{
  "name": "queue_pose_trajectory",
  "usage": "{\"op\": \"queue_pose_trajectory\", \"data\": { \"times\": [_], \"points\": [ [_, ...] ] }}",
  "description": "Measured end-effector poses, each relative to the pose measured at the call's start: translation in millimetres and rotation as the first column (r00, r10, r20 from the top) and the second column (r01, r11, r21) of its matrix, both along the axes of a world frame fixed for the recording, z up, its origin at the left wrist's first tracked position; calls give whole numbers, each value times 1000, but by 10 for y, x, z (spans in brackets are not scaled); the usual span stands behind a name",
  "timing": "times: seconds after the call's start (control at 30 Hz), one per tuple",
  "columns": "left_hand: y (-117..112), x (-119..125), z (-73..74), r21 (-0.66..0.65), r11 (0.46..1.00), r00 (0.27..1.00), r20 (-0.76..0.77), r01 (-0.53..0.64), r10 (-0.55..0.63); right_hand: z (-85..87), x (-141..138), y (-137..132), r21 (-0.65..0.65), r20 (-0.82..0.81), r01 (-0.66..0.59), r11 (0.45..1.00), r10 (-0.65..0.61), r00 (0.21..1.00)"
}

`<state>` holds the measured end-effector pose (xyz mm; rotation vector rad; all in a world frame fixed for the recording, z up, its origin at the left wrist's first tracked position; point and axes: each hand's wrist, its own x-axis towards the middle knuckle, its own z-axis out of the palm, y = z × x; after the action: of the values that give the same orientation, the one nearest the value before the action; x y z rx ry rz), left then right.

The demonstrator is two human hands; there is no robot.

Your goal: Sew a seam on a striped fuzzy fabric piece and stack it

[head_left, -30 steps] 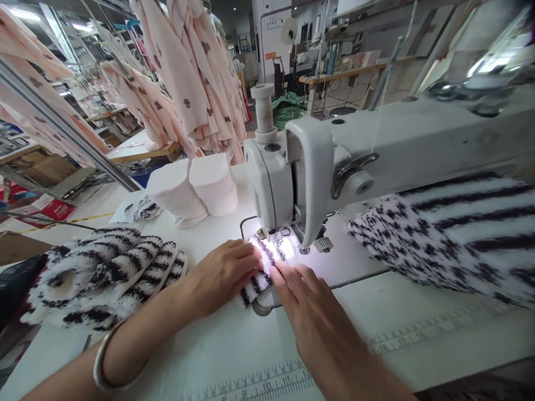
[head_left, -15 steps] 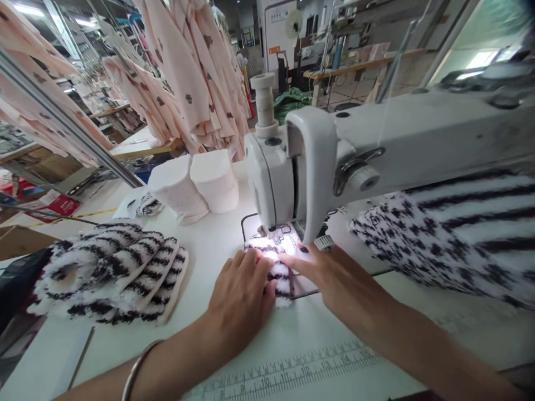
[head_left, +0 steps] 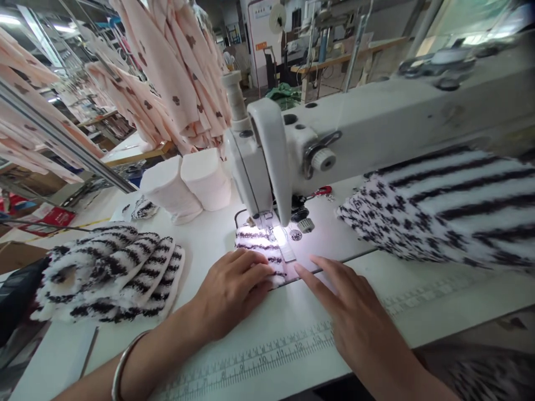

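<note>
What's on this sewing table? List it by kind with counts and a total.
Sewing machine: 1
White fabric rolls: 2
Striped fuzzy piece under the needle, pressed by the left hand: 1
Pile of striped pieces: 1
Large striped heap: 1
Total: 6

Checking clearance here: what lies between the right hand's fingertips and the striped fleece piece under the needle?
In the head view, only bare machine bed: the right hand lies flat, fingertips just right of the striped fleece piece.

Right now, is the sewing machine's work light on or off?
On. A bright white glow falls on the striped fleece piece and the bed beneath the sewing machine head, just ahead of the left hand.
</note>
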<state>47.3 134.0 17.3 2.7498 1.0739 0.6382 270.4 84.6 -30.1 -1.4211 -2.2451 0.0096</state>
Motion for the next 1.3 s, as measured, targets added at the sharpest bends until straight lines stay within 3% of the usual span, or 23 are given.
{"op": "queue_pose_trajectory", "data": {
  "times": [0.23,0.57,0.73,0.93,1.13,1.3],
  "points": [
    [35,-55,49,11,998,997,59,58,-58,23,25,56,66,-22,-42,997,43,999],
    [9,-249,-75,3,991,990,35,134,-134,54,-128,-26,37,-29,28,999,-26,999],
    [-75,-131,-117,31,998,995,84,57,-60,71,-359,-131,29,-45,-33,999,34,998],
    [-230,139,-141,72,994,996,53,-82,78,48,-292,-52,97,11,-45,994,44,999],
    [-194,116,-146,30,996,997,-8,-81,82,14,-302,93,173,1,-18,985,18,1000],
    [-71,85,-164,35,995,995,-26,-98,99,17,-346,264,115,-4,-43,992,44,999]
  ]
}}
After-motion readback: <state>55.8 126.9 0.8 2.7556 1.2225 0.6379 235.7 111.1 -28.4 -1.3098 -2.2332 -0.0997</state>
